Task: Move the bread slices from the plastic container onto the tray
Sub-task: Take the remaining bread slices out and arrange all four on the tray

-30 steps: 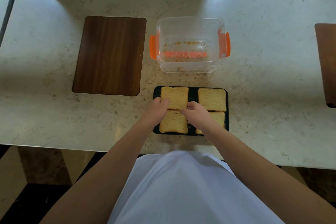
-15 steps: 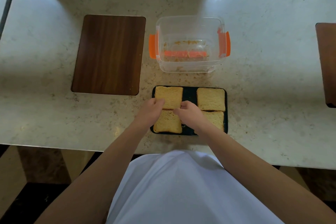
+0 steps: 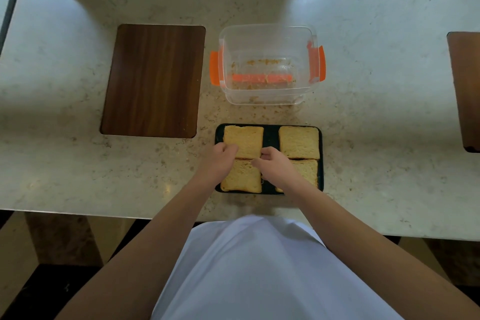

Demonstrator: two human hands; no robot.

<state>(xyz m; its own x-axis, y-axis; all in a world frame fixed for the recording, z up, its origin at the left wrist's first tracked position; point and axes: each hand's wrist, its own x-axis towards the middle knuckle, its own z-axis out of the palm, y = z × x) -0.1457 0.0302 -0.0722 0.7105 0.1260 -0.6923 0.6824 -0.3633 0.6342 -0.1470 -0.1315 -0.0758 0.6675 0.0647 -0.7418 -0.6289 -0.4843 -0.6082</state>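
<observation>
A small black tray [image 3: 270, 135] lies near the counter's front edge with several toasted bread slices on it. My left hand [image 3: 219, 158] pinches the near left corner of the far left slice [image 3: 244, 140]. My right hand [image 3: 275, 163] pinches that slice's near right corner. Below it lies the near left slice [image 3: 241, 176]. The far right slice [image 3: 299, 141] lies free, and the near right slice [image 3: 307, 170] is partly hidden by my right wrist. The clear plastic container [image 3: 267, 34] with orange clips stands just behind the tray and holds only crumbs.
A dark wooden board [image 3: 153, 80] lies left of the container. Another wooden board [image 3: 466, 88] is cut off at the right edge. The stone counter's front edge [image 3: 78, 212] runs close below the tray. Crumbs lie around the container.
Both hands have moved from the near left slice up to the far left slice, which now sits further left in the tray.
</observation>
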